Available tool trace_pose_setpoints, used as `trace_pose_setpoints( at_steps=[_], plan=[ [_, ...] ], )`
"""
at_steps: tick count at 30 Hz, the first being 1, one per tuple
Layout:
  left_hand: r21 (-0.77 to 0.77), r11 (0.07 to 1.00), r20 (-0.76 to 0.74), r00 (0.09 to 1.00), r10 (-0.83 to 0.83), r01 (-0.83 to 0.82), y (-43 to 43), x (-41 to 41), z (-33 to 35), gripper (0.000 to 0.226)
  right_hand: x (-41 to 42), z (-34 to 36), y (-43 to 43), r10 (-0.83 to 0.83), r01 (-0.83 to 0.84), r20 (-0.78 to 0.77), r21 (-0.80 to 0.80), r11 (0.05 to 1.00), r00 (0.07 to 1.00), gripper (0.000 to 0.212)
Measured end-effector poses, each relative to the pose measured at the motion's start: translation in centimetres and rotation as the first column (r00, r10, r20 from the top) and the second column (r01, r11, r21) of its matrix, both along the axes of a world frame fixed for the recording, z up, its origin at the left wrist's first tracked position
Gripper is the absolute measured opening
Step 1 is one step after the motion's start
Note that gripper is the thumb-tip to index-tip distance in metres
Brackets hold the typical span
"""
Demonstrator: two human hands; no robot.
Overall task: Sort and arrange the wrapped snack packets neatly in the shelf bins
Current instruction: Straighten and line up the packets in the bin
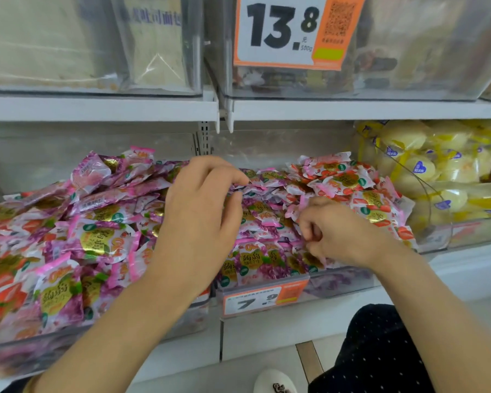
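Observation:
Two clear shelf bins hold heaps of small wrapped snack packets. Purple grape packets (102, 239) fill the left bin (97, 344) and the front of the middle bin (340, 282). Red strawberry packets (349, 182) pile at the middle bin's back right, and some lie at the far left (6, 290). My left hand (201, 217) hovers over the seam between the bins, fingers curled, fingertips pinching a purple packet (250, 188). My right hand (338, 236) rests low in the middle bin, fingers closed around purple packets (292, 214).
A bin of yellow wrapped cakes (437, 171) stands to the right. Orange price tags read 7.9 (264, 299) on the middle bin and 13.8 (289, 29) on the upper shelf. Clear bins sit above. My knee (380, 350) and shoe (275, 382) are below.

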State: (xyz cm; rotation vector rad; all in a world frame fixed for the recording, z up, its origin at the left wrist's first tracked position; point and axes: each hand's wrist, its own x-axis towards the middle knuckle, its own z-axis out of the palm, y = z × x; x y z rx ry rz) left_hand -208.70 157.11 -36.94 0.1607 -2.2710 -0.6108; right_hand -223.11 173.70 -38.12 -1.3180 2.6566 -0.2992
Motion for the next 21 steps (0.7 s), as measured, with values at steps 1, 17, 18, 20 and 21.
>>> trace_pose_setpoints(
  at_steps=[1,17,18,20,21],
  plan=[
    [-0.017,1.0,0.004,1.0,-0.013,0.013,0.3,-0.1,0.0,0.019,-0.2,0.2,0.1,-0.024,0.024,0.003,-0.041,0.999,1.0,0.023],
    [-0.067,0.995,0.324,0.945,-0.045,0.071,2.2,-1.5,0.9,0.065,0.4,2.5,-0.5,0.254,0.359,0.573,-0.74,0.569,0.779,0.031],
    [-0.062,0.996,0.331,0.943,-0.038,0.062,2.3,-1.5,1.0,0.066,0.8,2.5,-1.0,0.311,0.343,0.588,-0.742,0.576,0.747,0.029],
    [-0.038,0.999,0.313,0.95,-0.023,0.037,2.1,-1.8,1.0,0.053,1.0,2.7,-1.7,0.324,0.363,0.612,-0.732,0.576,0.721,0.02],
    [-0.031,0.999,0.294,0.956,-0.01,0.021,2.0,-1.9,0.9,0.041,0.9,2.6,-1.8,0.25,0.383,0.603,-0.721,0.578,0.757,0.013]
  ],
)
